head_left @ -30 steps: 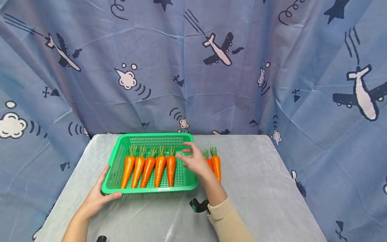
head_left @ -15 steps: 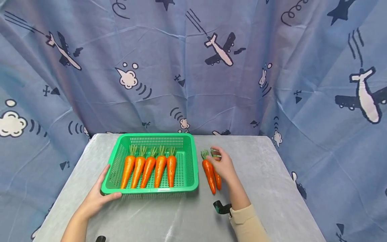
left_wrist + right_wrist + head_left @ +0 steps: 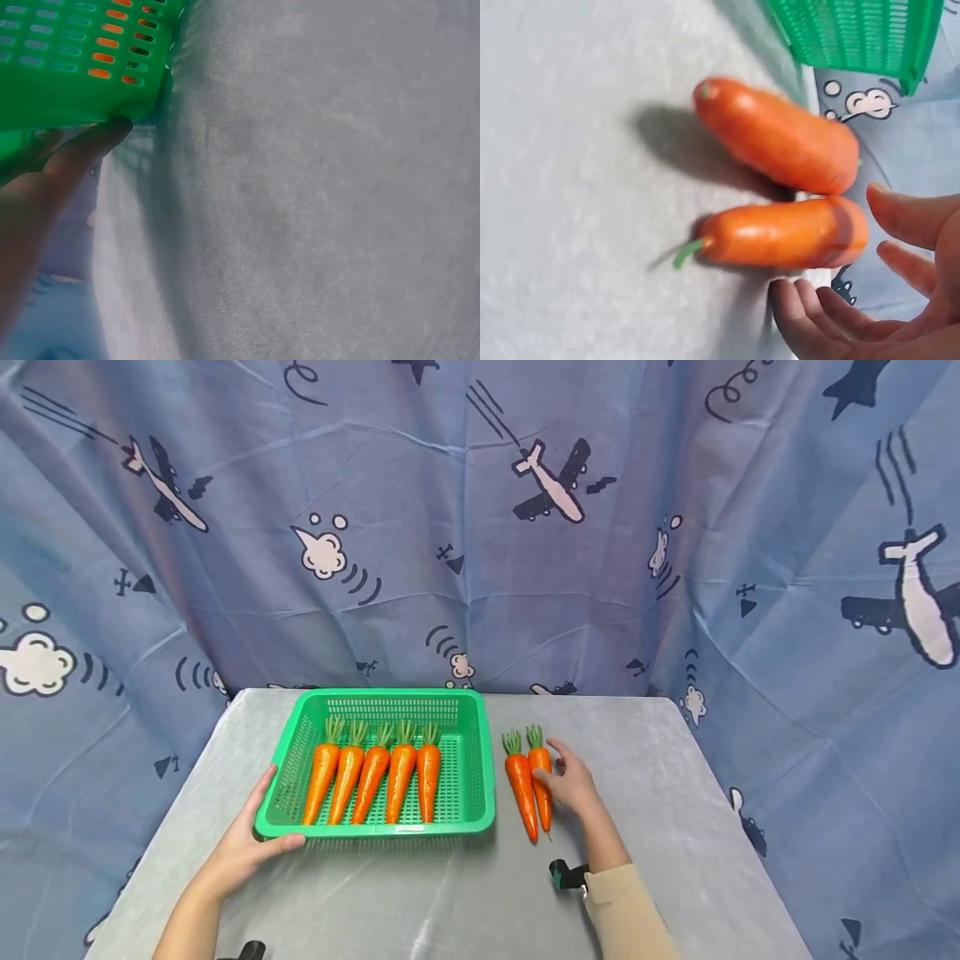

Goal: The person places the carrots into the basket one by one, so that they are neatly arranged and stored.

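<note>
My left hand (image 3: 238,847) holds the near left corner of a green plastic basket (image 3: 375,832), thumb along the front rim and fingers against the left side. Inside, several orange carrots (image 3: 324,772) with green tops lie side by side, tops toward the back. Two more carrots rest on the table to the right of the basket. Close over the right one of these, a carrot (image 3: 780,236) in the right wrist view, hovers my right hand (image 3: 572,781), thumb and fingers spread around it. The other loose carrot (image 3: 522,793) lies just left of it.
A grey cloth-covered table (image 3: 675,860) bears everything. Behind and beside it hangs a blue curtain (image 3: 420,593) printed with airplanes. The basket's right end has bare green mesh (image 3: 452,777) beside the last carrot.
My right hand has moved from over the basket's right end rightward to the loose carrots, then drawn slightly lower along the right one. The left hand stays at the basket corner.
</note>
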Demonstrator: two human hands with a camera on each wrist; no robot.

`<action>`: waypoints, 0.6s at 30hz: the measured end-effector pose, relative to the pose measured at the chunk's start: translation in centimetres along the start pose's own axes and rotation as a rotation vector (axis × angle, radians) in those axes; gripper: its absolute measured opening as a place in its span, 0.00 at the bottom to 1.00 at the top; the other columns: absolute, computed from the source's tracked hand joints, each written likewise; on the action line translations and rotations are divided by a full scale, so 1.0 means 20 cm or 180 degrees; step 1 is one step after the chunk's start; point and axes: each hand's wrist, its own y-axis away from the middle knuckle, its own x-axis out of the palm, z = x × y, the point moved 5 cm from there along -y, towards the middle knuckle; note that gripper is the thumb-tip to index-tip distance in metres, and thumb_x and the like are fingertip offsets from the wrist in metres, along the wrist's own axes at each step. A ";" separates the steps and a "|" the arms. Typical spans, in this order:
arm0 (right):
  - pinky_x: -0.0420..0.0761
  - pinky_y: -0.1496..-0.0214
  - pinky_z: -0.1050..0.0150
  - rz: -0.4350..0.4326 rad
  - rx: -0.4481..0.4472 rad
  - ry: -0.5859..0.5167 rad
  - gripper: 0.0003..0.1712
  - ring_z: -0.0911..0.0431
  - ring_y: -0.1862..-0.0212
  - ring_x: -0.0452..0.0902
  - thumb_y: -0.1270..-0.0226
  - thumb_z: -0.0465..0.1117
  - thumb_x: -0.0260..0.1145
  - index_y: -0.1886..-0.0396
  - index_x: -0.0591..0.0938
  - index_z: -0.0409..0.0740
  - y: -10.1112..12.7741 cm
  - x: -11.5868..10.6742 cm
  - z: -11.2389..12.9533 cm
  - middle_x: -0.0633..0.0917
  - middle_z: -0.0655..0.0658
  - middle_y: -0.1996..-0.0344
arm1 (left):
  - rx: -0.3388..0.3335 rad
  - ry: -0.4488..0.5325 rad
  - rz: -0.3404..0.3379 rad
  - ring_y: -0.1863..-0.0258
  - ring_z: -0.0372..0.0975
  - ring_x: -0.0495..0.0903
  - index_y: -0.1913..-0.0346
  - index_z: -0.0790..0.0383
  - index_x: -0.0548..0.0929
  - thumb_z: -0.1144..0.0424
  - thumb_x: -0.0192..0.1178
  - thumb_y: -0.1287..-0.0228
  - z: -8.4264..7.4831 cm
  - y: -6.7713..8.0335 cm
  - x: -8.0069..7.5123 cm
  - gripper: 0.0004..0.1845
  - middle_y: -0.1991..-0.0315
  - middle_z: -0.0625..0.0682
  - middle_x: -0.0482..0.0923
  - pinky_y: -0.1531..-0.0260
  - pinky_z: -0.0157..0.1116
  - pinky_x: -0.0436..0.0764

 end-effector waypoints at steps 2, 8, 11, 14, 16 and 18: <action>0.75 0.39 0.40 0.0013 0.0017 0.0015 0.38 0.35 0.38 0.73 0.31 0.42 0.68 0.23 0.66 0.46 -0.01 0.01 -0.01 0.75 0.25 0.38 | -0.0019 -0.0026 -0.0001 0.43 0.24 0.73 0.17 0.43 0.39 0.72 0.72 0.43 0.00 0.00 0.00 0.62 0.22 0.69 0.51 0.48 0.18 0.70; 0.84 0.61 0.55 0.0156 0.0102 -0.0096 0.38 0.39 0.48 0.78 0.34 0.37 0.71 0.25 0.69 0.46 -0.03 0.04 -0.03 0.77 0.26 0.42 | -0.0070 0.0003 0.0009 0.43 0.24 0.73 0.17 0.42 0.38 0.72 0.72 0.42 0.00 0.01 -0.01 0.62 0.23 0.70 0.52 0.49 0.19 0.71; 0.83 0.65 0.58 0.0158 0.0148 -0.0107 0.38 0.41 0.51 0.78 0.35 0.35 0.70 0.26 0.70 0.46 -0.03 0.03 -0.03 0.78 0.27 0.43 | -0.0071 0.0026 0.0020 0.43 0.25 0.73 0.17 0.42 0.38 0.72 0.72 0.42 0.00 0.01 -0.01 0.62 0.24 0.71 0.53 0.49 0.19 0.71; 0.83 0.60 0.57 0.0072 0.0159 -0.0090 0.38 0.41 0.48 0.78 0.36 0.36 0.69 0.26 0.70 0.46 -0.04 0.01 -0.04 0.79 0.29 0.43 | -0.0061 0.0052 0.0033 0.43 0.25 0.74 0.17 0.43 0.38 0.72 0.71 0.42 0.00 0.01 -0.01 0.62 0.24 0.72 0.53 0.49 0.19 0.72; 0.82 0.56 0.56 0.0008 0.0172 -0.0133 0.38 0.41 0.47 0.77 0.35 0.37 0.69 0.25 0.69 0.46 -0.03 -0.01 -0.04 0.79 0.29 0.43 | -0.0050 0.0069 0.0039 0.43 0.25 0.74 0.17 0.43 0.38 0.72 0.71 0.42 0.00 0.00 0.00 0.62 0.24 0.72 0.53 0.49 0.20 0.72; 0.84 0.55 0.55 -0.0029 0.0213 -0.0300 0.39 0.40 0.47 0.77 0.35 0.37 0.68 0.24 0.67 0.46 -0.03 -0.04 -0.04 0.77 0.29 0.42 | -0.0038 0.0064 0.0037 0.43 0.25 0.74 0.17 0.43 0.38 0.72 0.71 0.42 0.00 0.00 0.00 0.62 0.24 0.72 0.53 0.49 0.19 0.72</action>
